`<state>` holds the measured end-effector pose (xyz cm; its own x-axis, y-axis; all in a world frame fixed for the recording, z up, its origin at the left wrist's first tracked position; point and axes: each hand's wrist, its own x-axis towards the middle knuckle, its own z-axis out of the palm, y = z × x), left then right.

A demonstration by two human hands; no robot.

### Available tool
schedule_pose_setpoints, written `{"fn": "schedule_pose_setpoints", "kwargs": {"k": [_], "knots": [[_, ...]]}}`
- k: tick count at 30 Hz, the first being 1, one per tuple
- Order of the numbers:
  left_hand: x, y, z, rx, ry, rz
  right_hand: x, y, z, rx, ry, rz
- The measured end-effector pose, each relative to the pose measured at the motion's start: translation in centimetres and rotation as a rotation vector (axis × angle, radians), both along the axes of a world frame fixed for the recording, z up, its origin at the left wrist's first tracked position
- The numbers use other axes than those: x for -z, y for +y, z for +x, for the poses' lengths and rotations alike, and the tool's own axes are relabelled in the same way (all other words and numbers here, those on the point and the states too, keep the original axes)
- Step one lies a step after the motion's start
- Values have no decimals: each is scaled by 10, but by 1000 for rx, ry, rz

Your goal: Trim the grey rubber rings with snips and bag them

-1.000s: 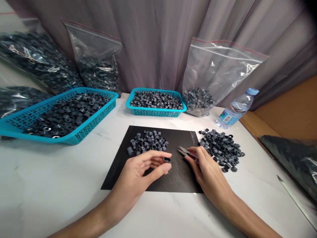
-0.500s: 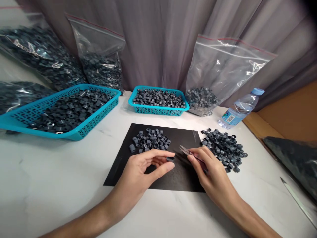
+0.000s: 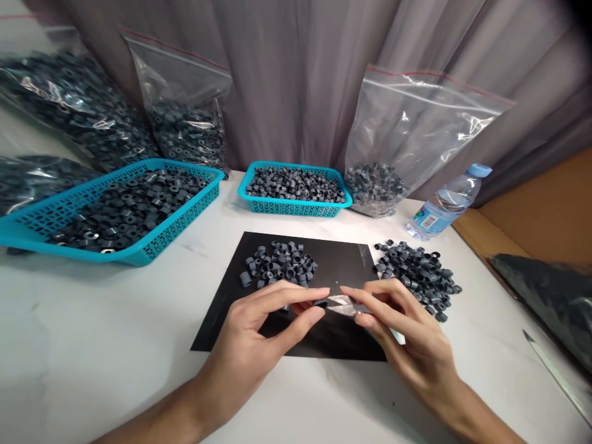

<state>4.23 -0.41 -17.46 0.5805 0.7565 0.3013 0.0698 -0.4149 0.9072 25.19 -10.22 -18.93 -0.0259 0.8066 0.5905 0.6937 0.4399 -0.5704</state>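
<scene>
Between the thumb and fingers of my left hand [image 3: 263, 330] is a small dark grey plastic cap [image 3: 320, 303], its open rim turned towards my right. My right hand [image 3: 409, 324] is closed around small snips [image 3: 343, 308]; their two pointed metal blades are a little apart, with the tips at the cap's edge. Whether the blades touch the cap I cannot tell. Both hands are above a black mat [image 3: 222, 320]. A pile of grey caps [image 3: 282, 262] lies on the mat just beyond my left hand. Another pile of caps [image 3: 416, 271] sits beyond my right hand.
Two turquoise baskets, one at left [image 3: 180, 225] and one at the back [image 3: 296, 208], hold many grey pieces. Zip bags of pieces [image 3: 185, 129] stand against the curtain. A water bottle [image 3: 448, 206] and a loose blade-like strip [image 3: 550, 367] are at right.
My right hand has turned and brought the snips' blades left and down to the cap. My left hand still holds the cap, tilted slightly differently.
</scene>
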Motion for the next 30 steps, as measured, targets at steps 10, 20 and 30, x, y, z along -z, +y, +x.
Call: {"fn": "schedule_pose_setpoints", "kwargs": {"k": [10, 20, 30], "knots": [[-1, 1, -2, -11, -52, 126, -6, -3, -5, 66, -179, 201], [-5, 0, -1, -11, -69, 188, -4, -3, -6, 87, -237, 244], [-6, -1, -2, -11, -60, 209, -1, -4, 0, 89, -265, 248]]}}
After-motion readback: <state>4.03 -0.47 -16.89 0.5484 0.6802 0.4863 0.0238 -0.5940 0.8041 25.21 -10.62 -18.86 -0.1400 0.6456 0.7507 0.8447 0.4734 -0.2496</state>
